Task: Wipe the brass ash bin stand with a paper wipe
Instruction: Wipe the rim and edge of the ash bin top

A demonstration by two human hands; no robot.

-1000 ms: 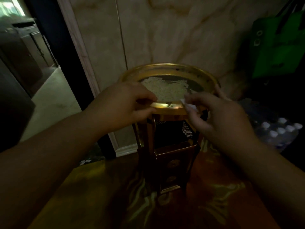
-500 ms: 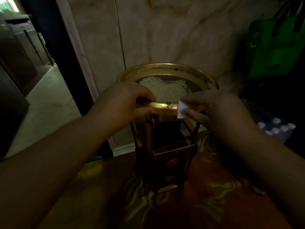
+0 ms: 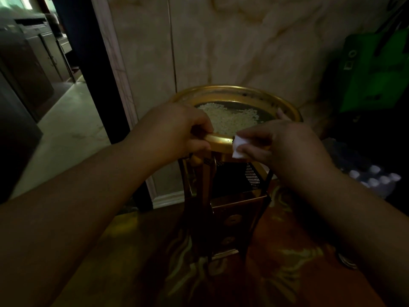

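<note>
Against the pale marble wall, the round brass ash bin stand (image 3: 221, 138) with its pale grainy filling sits straight ahead of me. My left hand (image 3: 177, 131) grips the near rim, fingers curled tight around it to steady the stand. My right hand (image 3: 278, 145) pinches a small folded white paper wipe (image 3: 238, 147) between thumb and fingers, pressed against the rim's front edge. To wipe well, I judge I should keep the wipe flat on the brass, follow the curve with even pressure, and avoid knocking grains out
</note>
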